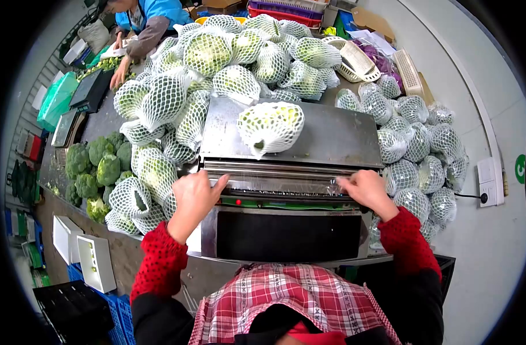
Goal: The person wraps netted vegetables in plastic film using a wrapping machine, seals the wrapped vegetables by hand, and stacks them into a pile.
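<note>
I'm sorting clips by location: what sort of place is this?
Probably a produce-packing room: netted vegetables heaped around what looks like a wrapping machine, with loose broccoli piled to the left.

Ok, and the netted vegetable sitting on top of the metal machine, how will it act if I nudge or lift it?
The netted vegetable looks rounded, so a nudge might rock or roll it on the smooth-looking metal top. Its white net looks soft and padded, so it would probably give slightly when gripped.

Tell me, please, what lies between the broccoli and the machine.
Netted vegetables lie between the broccoli and the machine, as the head view shows.
</note>
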`<state>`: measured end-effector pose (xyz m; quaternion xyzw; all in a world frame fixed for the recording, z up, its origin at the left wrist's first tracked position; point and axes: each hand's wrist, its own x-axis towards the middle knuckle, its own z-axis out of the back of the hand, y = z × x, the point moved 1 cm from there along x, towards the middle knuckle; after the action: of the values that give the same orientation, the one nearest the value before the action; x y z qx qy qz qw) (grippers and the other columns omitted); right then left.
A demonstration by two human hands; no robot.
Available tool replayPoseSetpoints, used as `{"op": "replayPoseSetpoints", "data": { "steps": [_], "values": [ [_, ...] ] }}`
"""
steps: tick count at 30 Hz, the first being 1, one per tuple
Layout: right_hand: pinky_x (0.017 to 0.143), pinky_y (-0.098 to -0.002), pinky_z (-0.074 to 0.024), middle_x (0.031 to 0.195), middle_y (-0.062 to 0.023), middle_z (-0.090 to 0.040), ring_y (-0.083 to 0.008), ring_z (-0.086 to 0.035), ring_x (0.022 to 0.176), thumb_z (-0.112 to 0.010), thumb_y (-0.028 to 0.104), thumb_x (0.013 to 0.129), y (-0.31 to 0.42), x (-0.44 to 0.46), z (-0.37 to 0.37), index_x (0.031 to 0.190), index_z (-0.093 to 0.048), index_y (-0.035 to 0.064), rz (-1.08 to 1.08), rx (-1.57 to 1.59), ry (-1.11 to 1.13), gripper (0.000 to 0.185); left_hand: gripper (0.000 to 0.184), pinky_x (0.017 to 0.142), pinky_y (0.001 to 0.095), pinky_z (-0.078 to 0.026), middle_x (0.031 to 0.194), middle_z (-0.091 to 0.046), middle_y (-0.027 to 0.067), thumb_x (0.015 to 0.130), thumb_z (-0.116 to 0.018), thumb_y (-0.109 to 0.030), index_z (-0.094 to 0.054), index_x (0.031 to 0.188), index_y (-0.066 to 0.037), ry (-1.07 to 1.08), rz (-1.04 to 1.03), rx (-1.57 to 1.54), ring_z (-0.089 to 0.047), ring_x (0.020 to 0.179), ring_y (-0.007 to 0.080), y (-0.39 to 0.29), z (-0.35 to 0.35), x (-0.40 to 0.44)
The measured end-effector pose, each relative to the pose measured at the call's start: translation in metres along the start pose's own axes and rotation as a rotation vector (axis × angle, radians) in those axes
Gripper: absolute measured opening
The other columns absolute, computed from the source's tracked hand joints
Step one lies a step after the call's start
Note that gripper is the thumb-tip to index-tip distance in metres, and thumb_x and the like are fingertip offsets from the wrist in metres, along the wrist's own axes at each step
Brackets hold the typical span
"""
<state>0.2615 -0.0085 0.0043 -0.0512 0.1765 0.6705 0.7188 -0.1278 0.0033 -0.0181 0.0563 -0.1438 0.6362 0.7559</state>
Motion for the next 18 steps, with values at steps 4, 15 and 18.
{"op": "replayPoseSetpoints", "data": {
  "steps": [4, 15, 18],
  "values": [
    [0.057, -0.0368, -0.0481, 0.062, -0.0175, -0.063, -0.0305, -0.062, 0.059, -0.064, 0.033, 0.082, 0.017, 0.018, -0.03, 0.069, -0.066, -0.0022, 0.173, 0.362, -0.109, 0.038, 0.042, 0.055, 0.0433, -0.046, 0.06, -0.06, 0.0184, 0.08, -0.064, -0.036, -0.061, 0.058, 0.0, 0.175, 0.133, -0.328, -0.062, 0.06, 0.0344, 0.003, -0.019, 0.019],
    [0.077, -0.0348, -0.0503, 0.091, -0.0182, -0.065, -0.0263, -0.062, 0.082, -0.046, 0.015, 0.095, 0.116, 0.043, 0.093, 0.089, -0.057, -0.0035, 0.559, 1.933, -0.409, 0.023, 0.026, 0.084, 0.0374, -0.05, 0.09, -0.068, 0.0122, 0.095, -0.051, -0.017, -0.065, 0.082, 0.0, -0.357, 0.095, -1.652, -0.065, 0.084, 0.0218, -0.01, 0.072, 0.118],
    [0.086, -0.0291, -0.0499, 0.101, -0.0114, -0.066, -0.017, -0.064, 0.091, -0.047, 0.011, 0.096, 0.088, 0.123, 0.018, 0.09, -0.059, -0.0056, 0.297, 1.495, -0.308, 0.021, 0.019, 0.084, 0.0299, -0.049, 0.099, -0.068, 0.0105, 0.093, -0.057, -0.018, -0.064, 0.092, -0.001, 0.182, 0.235, -1.488, -0.063, 0.09, 0.0153, -0.002, -0.042, 0.154]
  ]
}}
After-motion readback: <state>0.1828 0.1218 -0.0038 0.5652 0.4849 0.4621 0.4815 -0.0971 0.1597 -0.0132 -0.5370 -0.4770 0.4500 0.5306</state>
